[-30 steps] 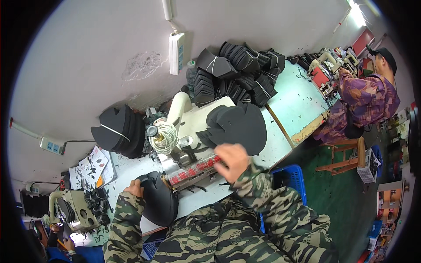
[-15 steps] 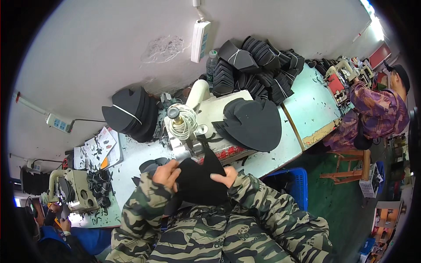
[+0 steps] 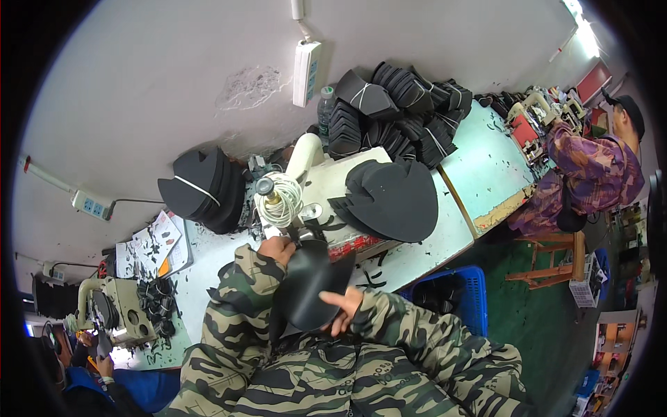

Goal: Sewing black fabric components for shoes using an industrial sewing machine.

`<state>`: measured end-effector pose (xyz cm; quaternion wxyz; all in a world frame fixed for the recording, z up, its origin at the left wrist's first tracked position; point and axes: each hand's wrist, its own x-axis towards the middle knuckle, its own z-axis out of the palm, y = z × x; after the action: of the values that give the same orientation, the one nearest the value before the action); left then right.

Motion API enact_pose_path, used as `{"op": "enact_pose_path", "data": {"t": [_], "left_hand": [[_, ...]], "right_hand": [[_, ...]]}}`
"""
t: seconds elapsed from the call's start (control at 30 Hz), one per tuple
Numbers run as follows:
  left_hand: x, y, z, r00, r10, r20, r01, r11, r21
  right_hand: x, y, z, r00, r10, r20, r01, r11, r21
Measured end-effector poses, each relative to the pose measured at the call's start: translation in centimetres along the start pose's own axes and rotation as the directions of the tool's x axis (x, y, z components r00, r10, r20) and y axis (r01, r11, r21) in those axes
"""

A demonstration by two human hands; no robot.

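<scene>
A curved, smooth black sheet piece [image 3: 303, 288] stands up before me at the near side of a cream-coloured bench machine [image 3: 330, 182]. My left hand [image 3: 278, 249] grips its upper left edge close to the machine's metal working end; some fingers are hidden. At the piece's lower right is my right hand [image 3: 340, 307], fingers spread, with one fingertip over its surface; whether it touches, I cannot tell. On the machine's top lies a stack of flat black pieces [image 3: 394, 201] with notched edges. A coil of white cord [image 3: 283, 201] hangs round the machine's knob.
Left of the machine stands a tied black stack [image 3: 203, 189]. Bundled black pieces [image 3: 399, 111] and a plastic bottle [image 3: 326, 110] are behind it. A blue crate [image 3: 467, 295] sits at right. Co-workers sit at the far right [image 3: 597, 163] and lower left [image 3: 104, 372].
The piece has turned from a flat dark face to a smooth curved one. My left hand moved up toward the machine; my right hand came down, its fingers now spread.
</scene>
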<state>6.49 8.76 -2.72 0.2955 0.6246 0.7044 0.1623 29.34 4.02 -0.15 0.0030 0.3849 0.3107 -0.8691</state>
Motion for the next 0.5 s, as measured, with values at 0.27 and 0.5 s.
{"op": "enact_pose_path", "data": {"t": [0.27,0.5], "left_hand": [[-2.0,-7.8,-3.5,0.983,0.134,-0.127,-0.058,0.877,0.478],[-6.6,-10.3,-3.7,0.951,-0.24,0.195,0.039,0.719,0.694]], "right_hand": [[-7.0,-4.3,-2.1,0.189,-0.77,-0.609,0.761,0.507,-0.406],[-5.1,-3.7,-10.1,0.219,-0.973,0.078,-0.21,-0.125,-0.97]]}}
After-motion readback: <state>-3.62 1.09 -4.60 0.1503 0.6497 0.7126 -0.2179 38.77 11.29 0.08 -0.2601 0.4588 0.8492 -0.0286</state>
